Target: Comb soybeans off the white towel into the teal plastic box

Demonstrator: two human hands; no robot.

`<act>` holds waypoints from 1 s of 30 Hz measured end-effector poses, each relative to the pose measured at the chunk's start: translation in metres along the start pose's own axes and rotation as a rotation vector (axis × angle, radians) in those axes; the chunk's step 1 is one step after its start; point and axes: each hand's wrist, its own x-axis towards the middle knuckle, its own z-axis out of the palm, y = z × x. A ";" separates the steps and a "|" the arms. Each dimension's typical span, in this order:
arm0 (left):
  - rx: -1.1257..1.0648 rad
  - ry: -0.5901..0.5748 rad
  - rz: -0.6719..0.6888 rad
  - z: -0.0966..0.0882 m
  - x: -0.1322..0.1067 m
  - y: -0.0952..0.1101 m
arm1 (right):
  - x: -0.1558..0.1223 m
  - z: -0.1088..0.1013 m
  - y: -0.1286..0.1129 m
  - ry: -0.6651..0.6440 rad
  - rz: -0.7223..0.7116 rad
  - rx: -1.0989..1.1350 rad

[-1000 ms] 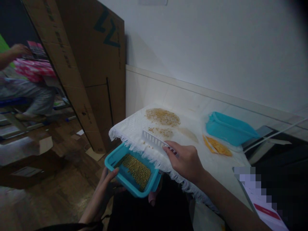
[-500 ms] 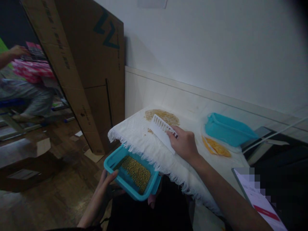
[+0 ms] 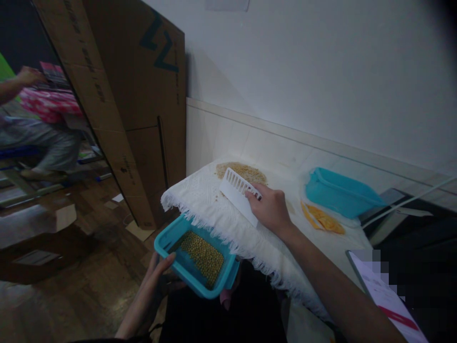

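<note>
Head view, and it's all on the white slotted scraper (image 3: pixel 237 201)! My right hand (image 3: pixel 269 207) pinches it near its right end, thumb on the near face, the other fingers curled behind and partly hidden. What a plain piece: flat, pale, smooth-looking plastic, a solid band below and a row of upright slots along the top like a little fence. It slants over the white fringed cloth (image 3: pixel 200 190), right in front of the heap of pale beans (image 3: pixel 246 170), covering part of it; whether its lower edge touches the cloth, I can't tell.

Down at the table's edge, my left hand (image 3: pixel 159 269) grips the blue tub (image 3: pixel 189 281), thumb hooked over the rim, its other fingers mostly out of sight beneath. The tub is glossy turquoise with rounded corners, tilted, tucked by the fringe, and the yellow-green beans (image 3: pixel 205 252) inside, small and round, bank up toward the right, baring some blue floor at left.

Over to the right, blue tub number 2 (image 3: pixel 339 190) sits on the table, with a crumpled orange packet (image 3: pixel 323 219) just beside it. Far left, another person's hand (image 3: pixel 32 76) shows, blurred.
</note>
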 end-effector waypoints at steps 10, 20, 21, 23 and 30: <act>0.035 -0.012 -0.005 0.000 -0.001 0.001 | 0.005 -0.002 -0.008 -0.051 0.047 -0.059; -0.012 0.001 -0.014 0.001 0.000 0.000 | 0.005 -0.005 -0.012 -0.045 0.016 0.010; -0.013 -0.001 -0.011 0.001 0.000 0.000 | 0.005 -0.005 -0.011 -0.026 0.018 0.013; -0.012 -0.001 -0.005 0.002 -0.001 0.001 | 0.005 -0.004 -0.011 -0.001 0.019 0.013; 0.006 0.002 -0.012 0.004 -0.005 0.005 | -0.003 -0.003 -0.014 -0.051 -0.019 0.053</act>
